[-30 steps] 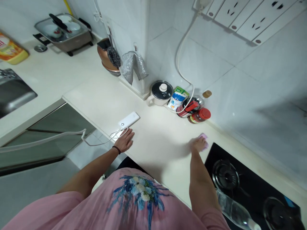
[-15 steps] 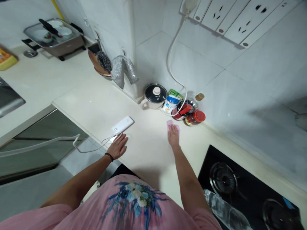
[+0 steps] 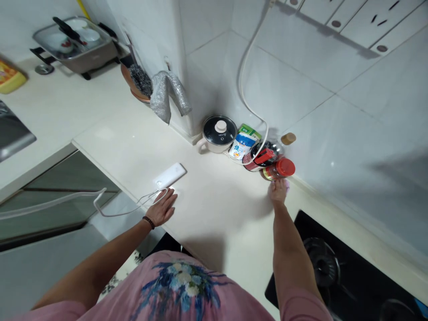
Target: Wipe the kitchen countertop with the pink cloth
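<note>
My right hand (image 3: 278, 191) presses a small pink cloth (image 3: 286, 184) flat on the cream countertop (image 3: 214, 209), right in front of a red-lidded jar (image 3: 279, 169); most of the cloth is hidden under the hand. My left hand (image 3: 162, 208) lies flat with fingers stretched out at the counter's front edge, just below a white power bank (image 3: 170, 175) and over its thin white cable (image 3: 127, 206).
Against the wall stand a small lidded pot (image 3: 217, 132), a blue-white packet (image 3: 243, 143), a dark jar with a red clip (image 3: 262, 156) and a white cord (image 3: 247, 89). A black gas hob (image 3: 337, 272) lies at right. A silver cloth (image 3: 167, 93), scrubber and electric pan (image 3: 76, 42) are further left.
My right hand has slid the pink cloth from near the hob leftward toward the packet, then back right to the red-lidded jar. My left hand has stayed by the power bank.
</note>
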Demonstrator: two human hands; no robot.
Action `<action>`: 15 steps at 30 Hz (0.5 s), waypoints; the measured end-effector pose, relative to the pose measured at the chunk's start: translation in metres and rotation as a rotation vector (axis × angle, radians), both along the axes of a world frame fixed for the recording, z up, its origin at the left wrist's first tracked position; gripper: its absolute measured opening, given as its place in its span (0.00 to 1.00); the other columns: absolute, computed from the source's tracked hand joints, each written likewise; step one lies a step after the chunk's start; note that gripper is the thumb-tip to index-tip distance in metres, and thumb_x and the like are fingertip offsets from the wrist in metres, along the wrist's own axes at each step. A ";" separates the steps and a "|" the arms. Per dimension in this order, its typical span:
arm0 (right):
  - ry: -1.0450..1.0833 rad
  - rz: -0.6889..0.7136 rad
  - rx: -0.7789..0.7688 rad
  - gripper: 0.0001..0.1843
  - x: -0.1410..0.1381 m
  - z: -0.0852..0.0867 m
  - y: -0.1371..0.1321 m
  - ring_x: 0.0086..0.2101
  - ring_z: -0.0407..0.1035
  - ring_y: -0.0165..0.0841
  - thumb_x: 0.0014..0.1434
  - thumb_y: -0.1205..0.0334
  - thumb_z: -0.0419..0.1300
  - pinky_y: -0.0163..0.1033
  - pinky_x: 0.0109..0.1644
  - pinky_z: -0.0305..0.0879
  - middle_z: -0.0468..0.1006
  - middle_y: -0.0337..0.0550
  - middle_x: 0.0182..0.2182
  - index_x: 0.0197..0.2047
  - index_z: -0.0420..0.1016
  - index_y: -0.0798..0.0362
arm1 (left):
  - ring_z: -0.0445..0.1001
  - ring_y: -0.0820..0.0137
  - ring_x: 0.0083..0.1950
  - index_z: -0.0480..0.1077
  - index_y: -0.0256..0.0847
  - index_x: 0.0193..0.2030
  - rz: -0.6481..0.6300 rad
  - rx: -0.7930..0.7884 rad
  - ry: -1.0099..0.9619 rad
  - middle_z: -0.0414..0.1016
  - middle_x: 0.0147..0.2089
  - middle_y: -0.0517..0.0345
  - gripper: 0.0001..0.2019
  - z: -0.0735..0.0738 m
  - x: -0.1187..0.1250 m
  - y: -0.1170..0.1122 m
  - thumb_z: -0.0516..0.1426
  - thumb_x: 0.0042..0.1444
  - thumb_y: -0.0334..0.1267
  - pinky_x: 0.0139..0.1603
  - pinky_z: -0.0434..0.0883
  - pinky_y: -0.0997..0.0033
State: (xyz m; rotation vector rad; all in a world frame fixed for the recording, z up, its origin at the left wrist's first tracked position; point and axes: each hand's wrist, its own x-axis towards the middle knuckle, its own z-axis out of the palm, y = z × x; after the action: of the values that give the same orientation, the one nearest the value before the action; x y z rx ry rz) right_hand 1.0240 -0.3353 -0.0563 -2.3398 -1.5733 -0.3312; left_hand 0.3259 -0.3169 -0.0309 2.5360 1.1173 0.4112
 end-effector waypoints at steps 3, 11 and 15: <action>0.043 0.041 -0.040 0.31 0.026 -0.003 -0.020 0.65 0.66 0.49 0.72 0.57 0.44 0.61 0.71 0.61 0.77 0.64 0.63 0.66 0.76 0.60 | 0.49 0.46 0.86 0.52 0.45 0.84 -0.019 0.031 0.002 0.54 0.84 0.42 0.35 0.001 0.000 0.000 0.52 0.73 0.44 0.82 0.57 0.34; 0.072 -0.198 0.020 0.35 0.050 -0.011 -0.092 0.70 0.62 0.59 0.73 0.54 0.43 0.75 0.70 0.60 0.70 0.71 0.69 0.74 0.68 0.63 | 0.48 0.45 0.86 0.49 0.46 0.85 -0.031 0.033 0.013 0.53 0.84 0.43 0.36 -0.004 -0.005 0.000 0.52 0.74 0.43 0.82 0.56 0.32; 0.096 -0.230 -0.022 0.35 0.015 -0.002 -0.112 0.70 0.61 0.61 0.74 0.52 0.43 0.77 0.70 0.59 0.71 0.70 0.69 0.74 0.70 0.61 | 0.48 0.45 0.86 0.50 0.45 0.85 -0.054 0.051 -0.006 0.54 0.84 0.42 0.36 -0.004 -0.004 0.003 0.53 0.74 0.43 0.81 0.58 0.32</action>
State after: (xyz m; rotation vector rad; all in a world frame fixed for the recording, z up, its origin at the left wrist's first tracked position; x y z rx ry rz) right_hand 1.0392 -0.4473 -0.0588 -2.5183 -1.2741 -0.2479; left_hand 0.3217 -0.3137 -0.0351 2.6011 1.0459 0.4384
